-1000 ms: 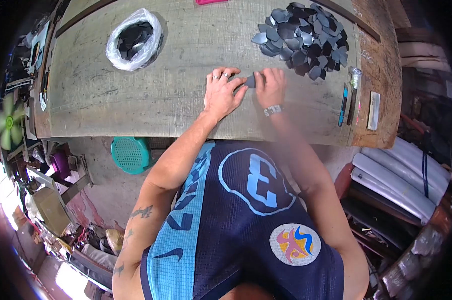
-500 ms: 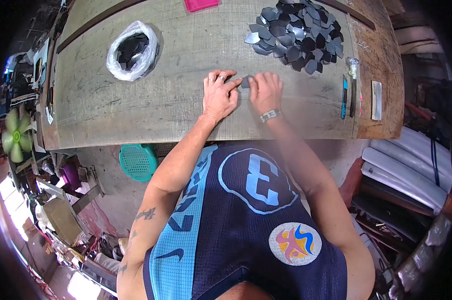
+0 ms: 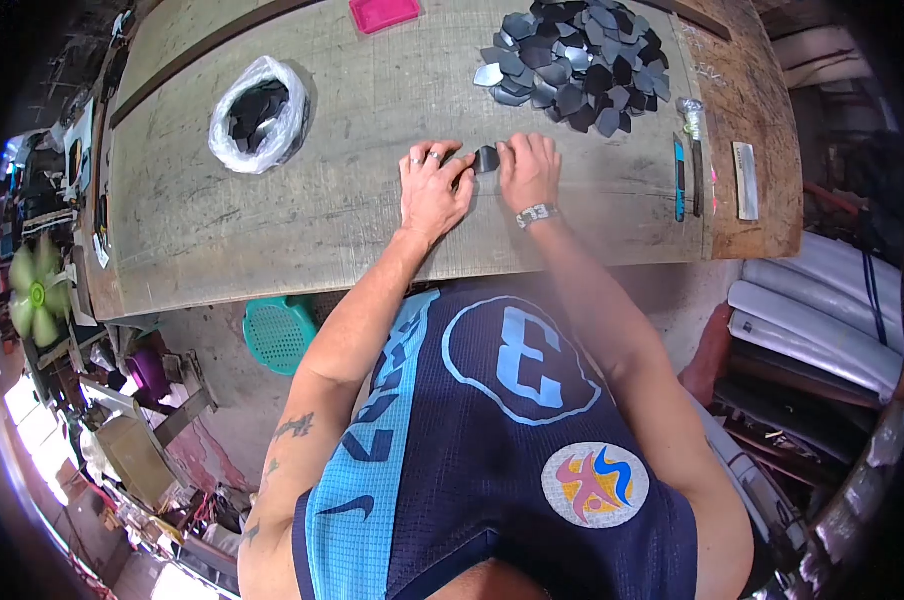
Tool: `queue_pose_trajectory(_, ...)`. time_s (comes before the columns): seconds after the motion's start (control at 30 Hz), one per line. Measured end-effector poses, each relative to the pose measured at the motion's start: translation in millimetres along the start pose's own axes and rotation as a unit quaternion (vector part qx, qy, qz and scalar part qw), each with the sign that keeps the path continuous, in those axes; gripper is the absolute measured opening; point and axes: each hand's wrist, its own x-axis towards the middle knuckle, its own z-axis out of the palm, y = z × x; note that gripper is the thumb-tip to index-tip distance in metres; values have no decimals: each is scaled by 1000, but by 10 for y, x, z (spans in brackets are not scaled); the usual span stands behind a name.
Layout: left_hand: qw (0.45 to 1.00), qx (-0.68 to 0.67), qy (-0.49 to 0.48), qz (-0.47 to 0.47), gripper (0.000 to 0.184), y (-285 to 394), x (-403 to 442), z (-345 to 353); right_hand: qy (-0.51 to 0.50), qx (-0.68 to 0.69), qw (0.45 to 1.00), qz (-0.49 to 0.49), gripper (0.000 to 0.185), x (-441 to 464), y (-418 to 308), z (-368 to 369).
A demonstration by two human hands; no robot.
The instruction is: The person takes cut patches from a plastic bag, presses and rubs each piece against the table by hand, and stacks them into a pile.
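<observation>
My 2 hands rest on the worktable just in front of me, close together with a small gap between them. My left hand is partly curled, its fingers bent and its fingertips at the near left side of a dark piece. My right hand is also loosely curled, the thumb side turned in toward the right edge of that piece. So the piece sits between my hands, at fingertip level; I cannot tell whether either hand really pinches it or only steadies it, since the contact is too small to make out. I wear 2 rings on my left hand and a metal band on my right wrist.

Beyond my right hand lies a heap of dark pieces; well to the left of my left hand stands a clear plastic bag, its rim rolled back, with more dark pieces inside. Farther right of my right hand lies a blue cutter.

Compared with 1 second ago, the piece between my hands shows more of its face, with a glossy bend on it; it looked flatter then. My hands have stayed close about it. A pink tray, beyond my left hand, now shows more fully.
</observation>
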Motion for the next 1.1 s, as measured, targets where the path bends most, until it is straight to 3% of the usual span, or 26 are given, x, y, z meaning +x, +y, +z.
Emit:
queue_pose_trajectory(0.13,1000,5,1,9,25,-20,-7,0,13,-27,1000,8,16,-9,342,-205)
queue_pose_trajectory(0.33,998,-2,-22,-65,34,195,207,-13,51,-65,994,76,19,-466,555,-531)
queue_pose_trajectory(0.4,998,26,-59,-1,35,205,214,63,65,-73,991,95,19,-585,464,-593)
queue_pose_trajectory(0.47,995,-3,-98,-12,31,197,253,77,89,-39,993,71,20,-608,510,-546)
queue_pose_trajectory(0.6,958,-196,-209,-8,21,6,98,24,66,-88,983,148,33,-638,625,-397)
queue_pose_trajectory(0.7,947,-260,-187,-24,23,-335,90,-573,67,-130,980,134,35,-620,665,-413)
queue_pose_trajectory(0.83,958,-229,-26,-172,26,-1041,501,-1871,69,-141,977,143,35,-606,578,-413)
queue_pose_trajectory(0.87,963,-219,30,-156,25,-1301,580,-2029,66,-147,976,150,34,-596,552,-417)
queue_pose_trajectory(0.9,929,-286,17,-233,26,-1534,660,-2139,66,-150,975,151,34,-589,540,-415)
queue_pose_trajectory(0.97,958,-167,-37,-232,33,-2054,745,-2231,62,-155,973,159,33,-601,539,-432)
queue_pose_trajectory(1.0,978,-25,-1,-205,36,-2223,762,-2202,62,-159,972,161,33,-610,537,-449)
queue_pose_trajectory(1.1,969,-47,35,-238,42,-2415,888,-2285,52,-171,969,173,37,-606,530,-450)
